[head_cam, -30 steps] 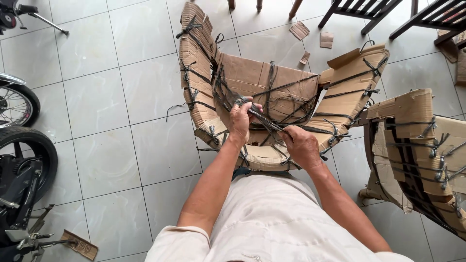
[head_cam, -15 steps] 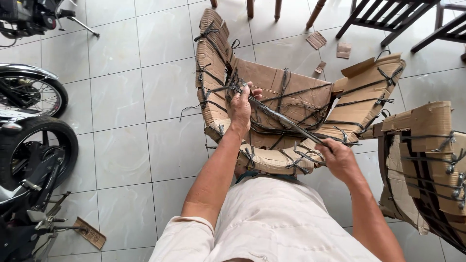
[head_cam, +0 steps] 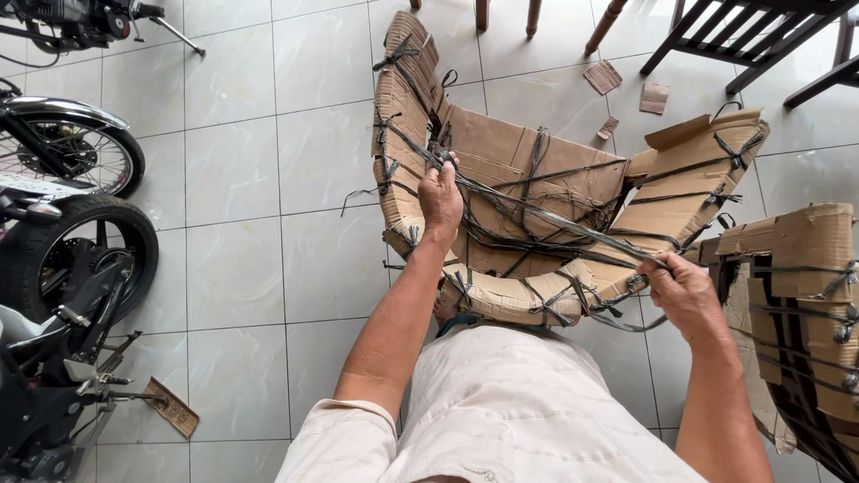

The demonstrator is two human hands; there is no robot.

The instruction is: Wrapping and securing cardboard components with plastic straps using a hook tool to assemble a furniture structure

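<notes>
Head view is showing a dark plastic strap (head_cam: 546, 213) stretching taut across the cardboard-wrapped frame (head_cam: 537, 179) lying on the tiled floor (head_cam: 233, 170). Left hand (head_cam: 441, 199) is closing around one end; right hand (head_cam: 684, 291) is gripping the other. Another wrapped frame (head_cam: 805, 268) is sitting just beside it.

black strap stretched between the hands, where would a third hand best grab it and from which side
Probably mid-span on the black strap, coming from above. There it runs taut and lifted clear of the cardboard-wrapped chair between the left hand and right hand; elsewhere the strapping lies tangled flat against the cardboard.
</notes>
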